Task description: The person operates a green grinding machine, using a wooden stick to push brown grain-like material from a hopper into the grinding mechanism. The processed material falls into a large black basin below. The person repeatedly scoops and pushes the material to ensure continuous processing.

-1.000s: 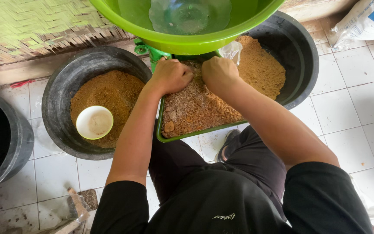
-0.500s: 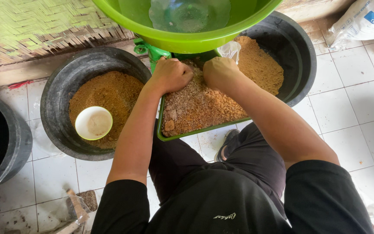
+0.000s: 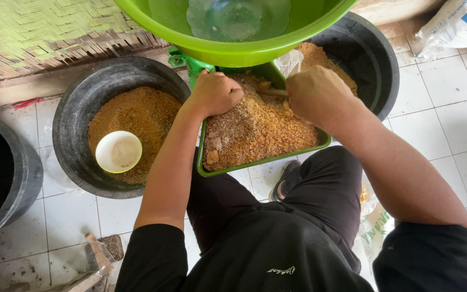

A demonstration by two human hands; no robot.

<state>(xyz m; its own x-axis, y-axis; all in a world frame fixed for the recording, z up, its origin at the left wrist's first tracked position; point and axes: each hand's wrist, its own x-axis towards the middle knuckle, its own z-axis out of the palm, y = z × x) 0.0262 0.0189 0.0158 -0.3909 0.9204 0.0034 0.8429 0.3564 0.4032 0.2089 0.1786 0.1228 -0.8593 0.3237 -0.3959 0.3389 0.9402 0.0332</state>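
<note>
1. A person in black bends over a green rectangular tray (image 3: 260,160) heaped with coarse brown crumbly meal (image 3: 255,127), both bare hands pushed into the pile under the rim of a large bright green basin (image 3: 233,51).

2. The left hand (image 3: 215,93) sits at the tray's 11 o'clock corner, fingers curled together into a loose fist; whether any meal is trapped inside the fist cannot be told.

3. The right hand (image 3: 317,96) rests at the tray's 1 o'clock corner, also balled up with its knuckles facing the camera; its fingertips are buried or hidden, so what it clasps cannot be told.

4. The bulk of the meal lies toward 6 o'clock from both fists, sloping down to the tray's near edge just above the person's knees. The tray's long axis runs roughly 9 to 3 o'clock, tilted slightly, and the two hands stand apart along it with the peak of the heap between them. Each hand is about equally close to the heap.

5. At 9 o'clock from the tray, a black round tub (image 3: 82,108) holds finer orange-brown powder with a small white bowl (image 3: 118,152) lying in it. A second black tub (image 3: 371,59) at 2 o'clock holds more powder, partly hidden behind the basin and the tray.
</note>
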